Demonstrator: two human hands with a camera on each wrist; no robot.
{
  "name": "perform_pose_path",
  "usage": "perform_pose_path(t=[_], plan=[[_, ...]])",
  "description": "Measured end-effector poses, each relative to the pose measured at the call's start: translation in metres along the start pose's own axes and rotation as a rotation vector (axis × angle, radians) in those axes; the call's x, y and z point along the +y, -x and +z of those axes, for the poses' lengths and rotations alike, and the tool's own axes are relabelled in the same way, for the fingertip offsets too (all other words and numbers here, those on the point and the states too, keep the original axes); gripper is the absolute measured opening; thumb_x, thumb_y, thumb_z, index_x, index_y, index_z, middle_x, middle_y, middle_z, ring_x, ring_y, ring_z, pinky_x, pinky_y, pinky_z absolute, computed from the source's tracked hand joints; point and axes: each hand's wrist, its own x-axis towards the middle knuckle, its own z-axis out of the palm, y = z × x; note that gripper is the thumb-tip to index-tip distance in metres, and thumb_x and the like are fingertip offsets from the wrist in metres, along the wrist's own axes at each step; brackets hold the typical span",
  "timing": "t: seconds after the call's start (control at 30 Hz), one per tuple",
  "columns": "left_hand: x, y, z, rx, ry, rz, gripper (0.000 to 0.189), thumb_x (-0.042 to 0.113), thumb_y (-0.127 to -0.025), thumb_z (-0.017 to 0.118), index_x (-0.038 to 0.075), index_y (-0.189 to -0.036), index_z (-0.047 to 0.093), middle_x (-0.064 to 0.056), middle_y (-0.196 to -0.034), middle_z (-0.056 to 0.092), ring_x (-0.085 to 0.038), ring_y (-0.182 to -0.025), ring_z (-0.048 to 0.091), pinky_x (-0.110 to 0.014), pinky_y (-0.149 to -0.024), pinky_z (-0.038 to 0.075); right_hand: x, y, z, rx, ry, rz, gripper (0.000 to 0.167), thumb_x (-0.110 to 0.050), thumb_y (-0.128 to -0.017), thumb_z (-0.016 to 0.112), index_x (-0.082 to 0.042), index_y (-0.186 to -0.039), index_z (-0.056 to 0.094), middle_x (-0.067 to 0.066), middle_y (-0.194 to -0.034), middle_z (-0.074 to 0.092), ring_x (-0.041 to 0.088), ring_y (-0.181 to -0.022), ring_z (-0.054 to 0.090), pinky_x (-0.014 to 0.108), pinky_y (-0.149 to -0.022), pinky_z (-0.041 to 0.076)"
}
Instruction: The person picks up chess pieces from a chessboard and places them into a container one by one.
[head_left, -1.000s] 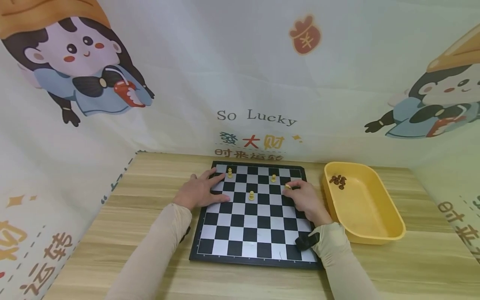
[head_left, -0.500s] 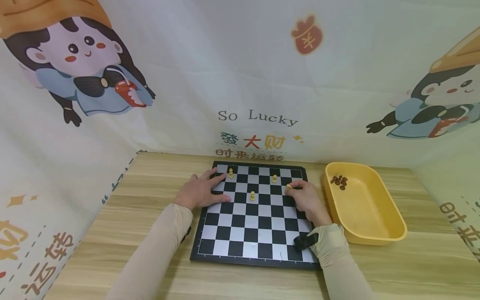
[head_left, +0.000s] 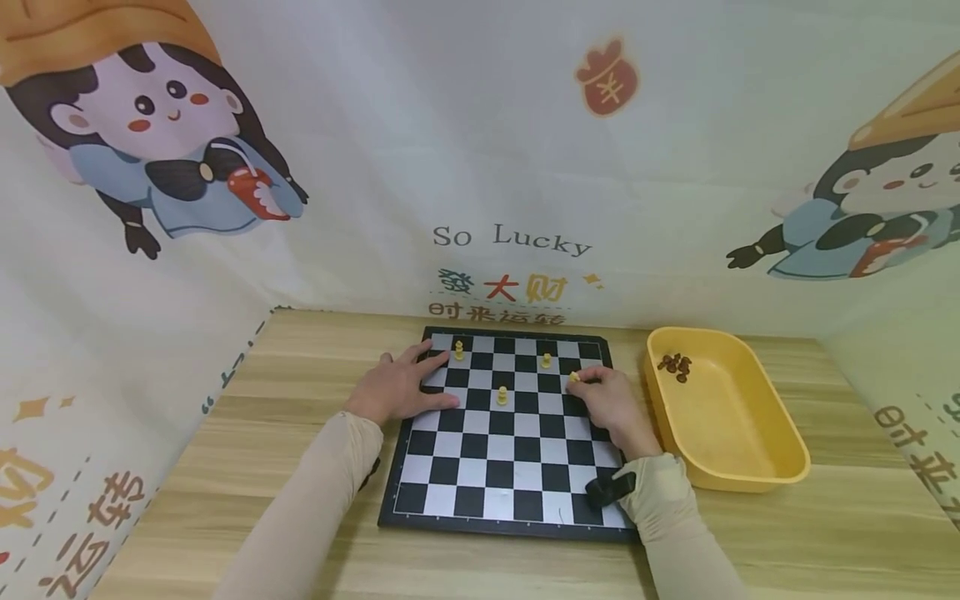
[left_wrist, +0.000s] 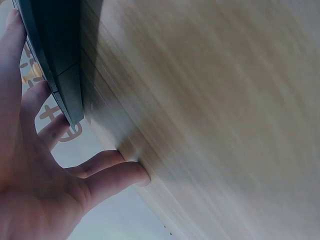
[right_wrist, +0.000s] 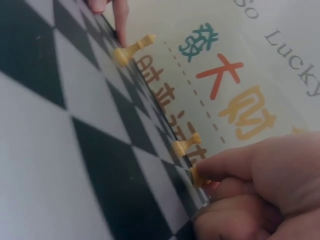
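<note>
A black-and-white chessboard (head_left: 514,448) lies on the wooden table. My right hand (head_left: 611,404) pinches a small yellow chess piece (right_wrist: 198,177) between thumb and index finger near the board's right edge. Its base is at the board surface in the right wrist view. My left hand (head_left: 397,387) rests with spread fingers on the board's left edge. In the left wrist view, two of its fingers (left_wrist: 117,180) reach down to the table beside the board. Other yellow pieces stand upright: one (head_left: 459,350) by the left fingertips, one (head_left: 546,361) at the far right, one (head_left: 502,396) near mid-board.
Right of the board stands a yellow plastic tub (head_left: 731,421) with several dark brown chess pieces (head_left: 677,367) in its far left corner. A printed cloth (head_left: 360,167) hangs behind the table (head_left: 247,400) and at its sides.
Between my right fingers, the yellow chess piece looks tilted in the earliest frame and more upright now. Both hands stay in about the same place; the head view shifts slightly.
</note>
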Motion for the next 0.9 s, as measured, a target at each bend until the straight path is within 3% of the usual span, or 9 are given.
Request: perform_pose_path(t=[0.13,0.3,0.47,0.67,0.8,0.9], plan=[[-0.002,0.001,0.0,0.005,0.008,0.002,0.091,0.082,-0.085,0.054,0.034,-0.16,0.035,-0.004,-0.172,0.023,-0.063,-0.142,0.035,-0.067,-0.107,0.046,-0.001,0.002,-0.003,-0.059,-0.03,-0.008,0.028,-0.022,-0.098,0.065,-0.003,-0.119,0.062,0.003,-0.085,0.054,0.011,-0.056,0.042,0.024,-0.049,0.033],[-0.003,0.002,-0.001,0.011,0.009,-0.005,0.09,0.081,-0.085,0.055,0.034,-0.16,0.035,-0.005,-0.172,0.023,-0.064,-0.142,0.034,-0.067,-0.106,0.046,-0.009,0.006,-0.01,-0.215,-0.123,-0.034,0.03,-0.02,-0.098,0.066,-0.002,-0.121,0.061,-0.008,-0.058,0.04,0.007,-0.045,0.031,0.021,-0.043,0.027],[-0.002,0.002,0.0,0.012,0.008,0.008,0.09,0.081,-0.085,0.054,0.034,-0.159,0.035,-0.005,-0.171,0.024,-0.064,-0.141,0.035,-0.068,-0.108,0.044,-0.022,0.018,-0.025,-0.322,-0.139,-0.081,0.031,-0.02,-0.098,0.067,-0.002,-0.121,0.059,-0.01,-0.053,0.034,0.007,-0.043,0.027,0.021,-0.043,0.024],[0.0,0.002,-0.001,0.014,0.005,0.003,0.09,0.081,-0.086,0.055,0.033,-0.159,0.036,-0.006,-0.171,0.024,-0.063,-0.141,0.037,-0.066,-0.106,0.047,-0.03,0.032,-0.049,-0.34,-0.097,-0.167,0.034,-0.021,-0.099,0.066,0.0,-0.124,0.057,-0.012,-0.055,0.033,0.006,-0.044,0.027,0.02,-0.044,0.025],[0.0,0.002,-0.001,0.01,0.005,-0.001,0.09,0.081,-0.086,0.055,0.033,-0.159,0.035,-0.006,-0.171,0.024,-0.063,-0.141,0.036,-0.066,-0.106,0.047,-0.034,0.039,-0.065,-0.313,-0.063,-0.178,0.036,-0.025,-0.099,0.067,-0.002,-0.125,0.059,-0.012,-0.055,0.031,0.007,-0.045,0.028,0.02,-0.045,0.026],[0.0,0.002,0.0,0.006,0.009,-0.003,0.09,0.081,-0.086,0.055,0.033,-0.16,0.035,-0.006,-0.172,0.023,-0.064,-0.142,0.035,-0.066,-0.106,0.047,-0.035,0.042,-0.075,-0.292,-0.002,-0.182,0.04,-0.03,-0.098,0.068,-0.004,-0.127,0.059,-0.011,-0.059,0.033,0.009,-0.051,0.033,0.023,-0.051,0.035]])
